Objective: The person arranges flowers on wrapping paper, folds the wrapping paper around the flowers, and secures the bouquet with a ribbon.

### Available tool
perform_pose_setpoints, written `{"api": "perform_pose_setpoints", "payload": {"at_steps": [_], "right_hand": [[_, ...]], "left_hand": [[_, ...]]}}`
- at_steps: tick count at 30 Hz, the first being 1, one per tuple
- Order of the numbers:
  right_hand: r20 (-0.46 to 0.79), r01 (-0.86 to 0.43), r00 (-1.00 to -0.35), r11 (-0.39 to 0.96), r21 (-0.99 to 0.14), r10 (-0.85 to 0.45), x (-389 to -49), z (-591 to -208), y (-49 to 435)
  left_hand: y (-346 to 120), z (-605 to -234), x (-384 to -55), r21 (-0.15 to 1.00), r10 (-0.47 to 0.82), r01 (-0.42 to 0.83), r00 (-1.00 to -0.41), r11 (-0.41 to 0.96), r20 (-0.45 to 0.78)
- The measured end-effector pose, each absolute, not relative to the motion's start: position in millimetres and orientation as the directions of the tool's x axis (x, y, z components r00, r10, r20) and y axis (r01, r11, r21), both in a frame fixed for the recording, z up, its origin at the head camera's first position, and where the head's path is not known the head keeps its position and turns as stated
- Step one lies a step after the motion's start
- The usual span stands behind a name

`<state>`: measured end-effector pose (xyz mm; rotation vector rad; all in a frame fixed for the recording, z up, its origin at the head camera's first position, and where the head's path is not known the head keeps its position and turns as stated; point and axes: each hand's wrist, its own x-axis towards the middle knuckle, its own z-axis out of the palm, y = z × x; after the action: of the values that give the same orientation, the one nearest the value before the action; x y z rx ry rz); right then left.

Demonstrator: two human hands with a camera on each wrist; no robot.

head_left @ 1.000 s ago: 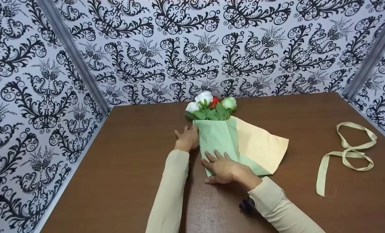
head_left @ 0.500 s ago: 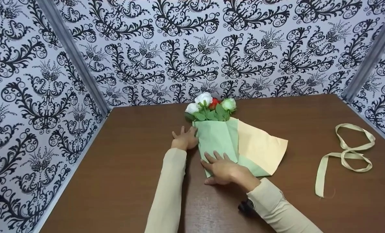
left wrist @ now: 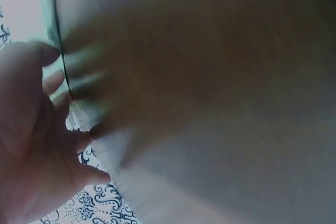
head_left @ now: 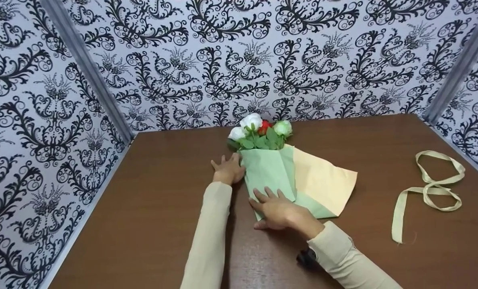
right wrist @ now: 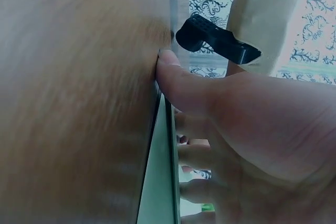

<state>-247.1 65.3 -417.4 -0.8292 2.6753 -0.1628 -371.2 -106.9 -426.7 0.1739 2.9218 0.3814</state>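
In the head view, a bouquet of artificial flowers point(head_left: 251, 121), with white, red and pale green blooms, lies in green wrapping paper point(head_left: 265, 170). The paper's cream side point(head_left: 323, 178) lies spread out to the right. My left hand point(head_left: 228, 169) rests at the wrapper's left edge with fingers spread; in the left wrist view, its fingertips touch down along the table. My right hand point(head_left: 277, 210) lies flat across the lower wrapper, fingers extended. Its thumb point(right wrist: 181, 80) touches the table beside the paper's edge in the right wrist view. The stems are hidden inside the paper.
A loose cream ribbon point(head_left: 433, 188) lies curled on the brown table point(head_left: 162, 208) at the right. Patterned panels point(head_left: 239, 60) stand behind the table and at both sides. A black wrist device point(right wrist: 215, 40) sits at a sleeve in the right wrist view.
My left hand has shifted slightly left along the wrapper's edge. The right hand, bouquet and ribbon stay in place; the head view has moved a little.
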Motion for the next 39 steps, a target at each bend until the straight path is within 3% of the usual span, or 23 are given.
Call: {"api": "perform_pose_setpoints", "payload": {"at_steps": [3,9,17,28,39], "right_hand": [[-0.276,-0.536,-0.770,0.818,-0.209,-0.576,-247.8,-416.8,66.3],[-0.261,-0.530,-0.775,0.816,-0.229,-0.576,-247.5,-416.7,67.2],[-0.192,-0.539,-0.801,0.823,-0.180,-0.567,-252.6,-409.0,61.0],[-0.166,-0.479,-0.845,0.857,-0.191,-0.509,-289.3,-401.8,37.8],[-0.170,-0.461,-0.871,0.886,-0.043,-0.461,-302.5,-416.6,30.1]], "left_hand": [[-103.2,-423.1,-369.3,0.210,0.114,0.071,-0.974,0.975,-0.198],[-100.6,-416.4,-366.5,0.204,0.112,0.058,-0.959,0.977,-0.261],[-106.5,-415.7,-379.3,0.252,0.080,0.023,-0.972,0.968,-0.220],[-106.6,-412.5,-381.5,0.262,0.071,0.005,-0.968,0.965,-0.242],[-106.6,-414.7,-377.5,0.285,0.088,0.026,-0.975,0.958,-0.205]]}}
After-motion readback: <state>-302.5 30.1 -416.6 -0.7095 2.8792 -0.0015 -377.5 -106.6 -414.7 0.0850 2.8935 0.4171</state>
